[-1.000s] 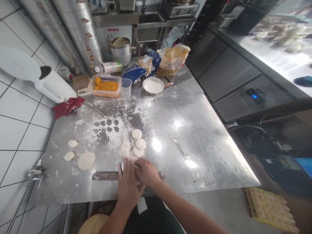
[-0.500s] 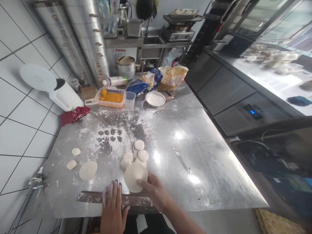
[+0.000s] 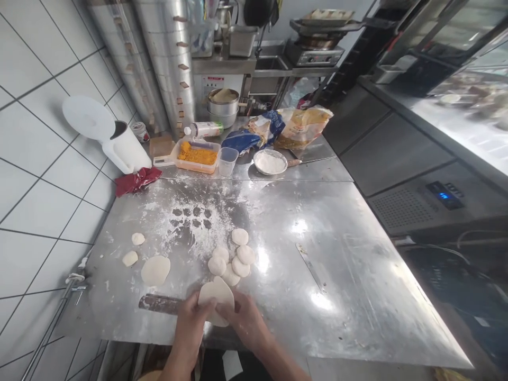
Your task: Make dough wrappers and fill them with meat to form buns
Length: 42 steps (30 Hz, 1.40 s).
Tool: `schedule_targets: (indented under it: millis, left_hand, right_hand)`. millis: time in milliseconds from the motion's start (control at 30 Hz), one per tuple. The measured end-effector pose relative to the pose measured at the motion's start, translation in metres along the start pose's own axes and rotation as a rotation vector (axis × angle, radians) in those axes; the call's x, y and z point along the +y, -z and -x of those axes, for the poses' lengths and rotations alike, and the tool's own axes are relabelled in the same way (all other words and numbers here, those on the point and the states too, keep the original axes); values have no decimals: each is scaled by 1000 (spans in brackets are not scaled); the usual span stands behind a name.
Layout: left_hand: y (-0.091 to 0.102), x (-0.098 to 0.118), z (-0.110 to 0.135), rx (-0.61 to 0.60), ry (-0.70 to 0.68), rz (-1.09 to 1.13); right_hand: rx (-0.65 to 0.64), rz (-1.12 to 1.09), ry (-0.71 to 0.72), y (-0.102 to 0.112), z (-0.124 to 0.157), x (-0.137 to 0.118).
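1. The thin dough sheet (image 3: pixel 216 295) is held up by two hands above the near edge of the surface (image 3: pixel 357 296); its upper edge is not even and seems bent.
2. The left hand (image 3: pixel 190 317) has its grip closed on the left side of this sheet, with the thumb lying on the front face.
3. The right hand (image 3: pixel 246 317) has its grip closed in the same way on the right side, and the two thumbs are close to each other.
4. Just beside the left hand lies a brown rolling pin (image 3: pixel 159 304), dusted with white; its right part is hidden.
5. Just beyond the sheet, six small dough rounds (image 3: pixel 241 266) lie in a group, some of them touching.
6. To the left, a flat dough circle (image 3: pixel 156 271) lies near two small dough pieces (image 3: pixel 130 258).
7. To the right, a narrow metal strip (image 3: pixel 310 268) lies well apart from the dough.
8. Farther away, white flour (image 3: pixel 186 225) is scattered on the surface.
9. At the back stand a tub of orange filling (image 3: pixel 197 157), a clear cup (image 3: pixel 227 162) and a bowl of white powder (image 3: pixel 270 162).
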<state>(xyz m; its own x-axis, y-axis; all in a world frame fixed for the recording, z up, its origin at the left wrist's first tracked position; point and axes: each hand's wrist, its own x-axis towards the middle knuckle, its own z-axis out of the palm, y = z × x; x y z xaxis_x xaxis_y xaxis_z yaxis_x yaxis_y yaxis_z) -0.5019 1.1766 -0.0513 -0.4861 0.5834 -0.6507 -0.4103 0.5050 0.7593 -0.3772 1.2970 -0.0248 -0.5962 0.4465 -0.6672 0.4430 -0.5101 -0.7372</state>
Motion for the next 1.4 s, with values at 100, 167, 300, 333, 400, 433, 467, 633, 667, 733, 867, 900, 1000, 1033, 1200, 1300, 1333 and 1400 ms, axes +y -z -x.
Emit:
schedule_targets:
  millis: [100,167,300,333,400,433,467,633,667,733,867,900,1000,1033,1200,1300,1333,1400]
  left_hand:
    - [2,10,4,15,34,-144]
    - [4,9,10,8,24,-261]
    - [18,7,13,41,6,-401]
    - [25,7,11,98,-1,-429]
    - [43,2,6,289,-13,-488]
    - [53,-4,4,425,-40,-536]
    - [62,-12,2,570,-101,-603]
    - [84,-77,5,607,-784,-1149]
    - [84,-87,5,500,-884,-1245]
    - [82,-97,5,265,-1032,-1386]
    - [77,-92,0,97,-1157,-1446]
    - [76,-91,-1,167,-1128,-1429]
    - [70,-93,-1,315,-1023,-1374]
    - [66,-95,-1,310,-1011,-1372]
    - [31,-93,-2,268,-898,-1303]
    - [20,-92,2,262,-814,-1316]
    - [21,-96,7,283,-817,-1331]
    - [27,-110,22,339,-830,-1337]
  right_hand:
    - [-11,81,-20,4,-2,5]
    - [27,137,-27,6,-4,9]
    - [70,209,6,2,-5,18]
    - [82,235,36,0,-3,22]
    - [137,298,110,-4,1,36]
    - [151,345,157,-5,5,46]
    - [140,417,222,-6,8,59]
    - [-78,986,602,-6,14,127]
    - [-73,1049,623,-7,12,132]
    - [-36,1110,594,-10,7,127]
    - [-50,1053,468,-8,-10,70]
    - [-36,1017,465,-6,-18,53]
    - [185,996,446,1,-51,14]
    - [231,1007,435,1,-63,6]
    - [152,982,399,-14,-97,-1]
    - [67,893,328,-26,-88,7]
    - [36,858,308,-29,-83,10]
    - [-21,797,291,-35,-71,16]
